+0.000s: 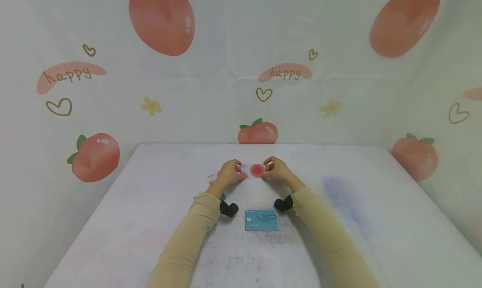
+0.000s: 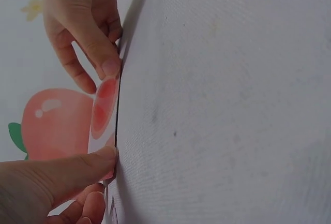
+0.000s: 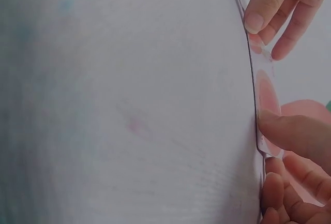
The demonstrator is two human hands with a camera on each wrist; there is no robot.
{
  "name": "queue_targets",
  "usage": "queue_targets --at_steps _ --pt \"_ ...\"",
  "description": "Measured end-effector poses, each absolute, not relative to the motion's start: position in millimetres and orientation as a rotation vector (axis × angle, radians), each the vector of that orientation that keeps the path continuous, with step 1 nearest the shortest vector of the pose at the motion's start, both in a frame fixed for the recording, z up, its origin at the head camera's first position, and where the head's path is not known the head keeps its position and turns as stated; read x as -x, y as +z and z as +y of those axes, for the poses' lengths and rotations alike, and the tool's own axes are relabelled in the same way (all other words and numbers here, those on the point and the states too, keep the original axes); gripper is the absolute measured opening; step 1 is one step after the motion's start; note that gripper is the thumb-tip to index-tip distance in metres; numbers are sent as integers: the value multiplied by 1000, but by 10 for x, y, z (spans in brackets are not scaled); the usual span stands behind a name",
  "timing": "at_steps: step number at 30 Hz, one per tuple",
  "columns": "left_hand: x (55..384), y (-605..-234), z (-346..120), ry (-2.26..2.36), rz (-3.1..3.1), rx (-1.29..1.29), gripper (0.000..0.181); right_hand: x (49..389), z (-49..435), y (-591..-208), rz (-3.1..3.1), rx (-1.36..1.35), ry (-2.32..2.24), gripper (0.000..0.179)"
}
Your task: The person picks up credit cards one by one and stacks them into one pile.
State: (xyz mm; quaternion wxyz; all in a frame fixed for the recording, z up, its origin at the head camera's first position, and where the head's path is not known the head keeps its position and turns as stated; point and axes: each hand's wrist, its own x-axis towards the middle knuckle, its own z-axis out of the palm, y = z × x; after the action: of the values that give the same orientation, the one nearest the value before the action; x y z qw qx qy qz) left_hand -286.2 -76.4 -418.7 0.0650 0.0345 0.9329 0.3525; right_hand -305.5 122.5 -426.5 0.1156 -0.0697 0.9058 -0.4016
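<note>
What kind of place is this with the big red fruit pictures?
Maybe a little filming corner, though I can't be sure. A white backdrop, printed with red fruit and "happy", stands behind and beside a pale table, and two black devices, perhaps cameras, show too.

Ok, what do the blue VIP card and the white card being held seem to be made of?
Blue card: probably plastic, smooth and fairly matte, showing a chip and no strong glare. White card: thin plastic or coated paper, I can't tell which; it looks smooth and flat between left hand and right hand.
</note>
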Motion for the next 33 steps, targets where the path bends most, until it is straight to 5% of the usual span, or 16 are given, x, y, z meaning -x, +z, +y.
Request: queue_targets --at_steps 33 --pt "2703 -4183 -798 1280 2807 -208 56 2915 1283 -4161 2663 311 -1245 55"
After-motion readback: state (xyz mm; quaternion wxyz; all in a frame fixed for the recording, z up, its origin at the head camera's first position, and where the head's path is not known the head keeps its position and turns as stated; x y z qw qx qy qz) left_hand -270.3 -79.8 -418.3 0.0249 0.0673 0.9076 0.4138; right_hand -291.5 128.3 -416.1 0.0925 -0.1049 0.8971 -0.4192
